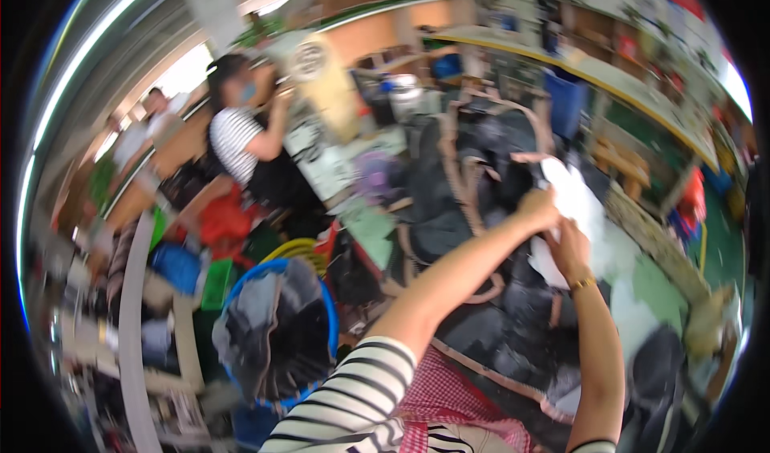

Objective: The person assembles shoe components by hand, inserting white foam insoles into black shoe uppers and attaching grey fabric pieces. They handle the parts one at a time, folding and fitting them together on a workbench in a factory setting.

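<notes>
At the right side of the beige-edged dark fabric pile [437, 228], your left hand [539, 208] and right hand [570, 250] are apparently pinching a white sheet [584, 204], fingers curling nearly closed, this handling step seemingly calling next for steady support.

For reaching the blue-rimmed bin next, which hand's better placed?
Left hand, probably: its forearm lies toward the blue-rimmed bin, between it and the right hand. Both hands are at the white sheet; blur hides their grip.
</notes>
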`<state>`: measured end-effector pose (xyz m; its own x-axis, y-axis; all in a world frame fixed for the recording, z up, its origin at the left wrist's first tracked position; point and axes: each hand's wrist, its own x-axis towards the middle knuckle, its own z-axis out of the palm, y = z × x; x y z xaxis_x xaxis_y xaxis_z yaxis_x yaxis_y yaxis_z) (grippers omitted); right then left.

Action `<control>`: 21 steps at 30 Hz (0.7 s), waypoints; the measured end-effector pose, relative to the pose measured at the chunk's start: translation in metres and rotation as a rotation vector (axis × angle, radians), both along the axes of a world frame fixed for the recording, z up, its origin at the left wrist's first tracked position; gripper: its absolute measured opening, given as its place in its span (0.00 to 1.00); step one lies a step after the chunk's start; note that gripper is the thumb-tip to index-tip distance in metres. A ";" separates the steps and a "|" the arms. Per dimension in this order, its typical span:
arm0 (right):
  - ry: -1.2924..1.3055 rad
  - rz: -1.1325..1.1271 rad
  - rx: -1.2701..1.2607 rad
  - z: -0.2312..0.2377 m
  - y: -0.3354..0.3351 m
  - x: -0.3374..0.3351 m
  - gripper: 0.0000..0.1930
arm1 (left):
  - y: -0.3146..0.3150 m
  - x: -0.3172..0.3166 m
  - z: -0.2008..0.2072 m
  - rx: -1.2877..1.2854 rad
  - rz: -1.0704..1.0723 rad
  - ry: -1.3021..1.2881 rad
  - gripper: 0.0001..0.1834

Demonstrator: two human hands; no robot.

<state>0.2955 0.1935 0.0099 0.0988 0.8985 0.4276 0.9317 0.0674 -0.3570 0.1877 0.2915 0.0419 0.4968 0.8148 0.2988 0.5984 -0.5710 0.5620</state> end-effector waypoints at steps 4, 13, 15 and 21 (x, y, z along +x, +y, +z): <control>0.500 -0.053 0.002 -0.031 0.018 0.038 0.11 | -0.026 -0.002 0.010 -0.032 -0.133 0.116 0.27; 1.034 -0.077 0.210 0.027 -0.076 0.164 0.13 | -0.024 0.007 -0.034 0.221 -0.197 0.475 0.15; 1.189 0.021 0.322 0.065 -0.131 0.156 0.16 | -0.027 -0.008 -0.043 0.317 -0.253 0.351 0.16; 1.198 -0.017 0.181 0.060 -0.278 0.098 0.23 | -0.177 -0.122 0.015 0.265 -0.731 -0.124 0.35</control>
<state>0.3934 -0.0847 0.0695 0.5292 0.8300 0.1758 0.0180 0.1962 -0.9804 0.0654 0.1145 0.0568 0.8297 0.1881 0.5256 -0.0387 -0.9199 0.3903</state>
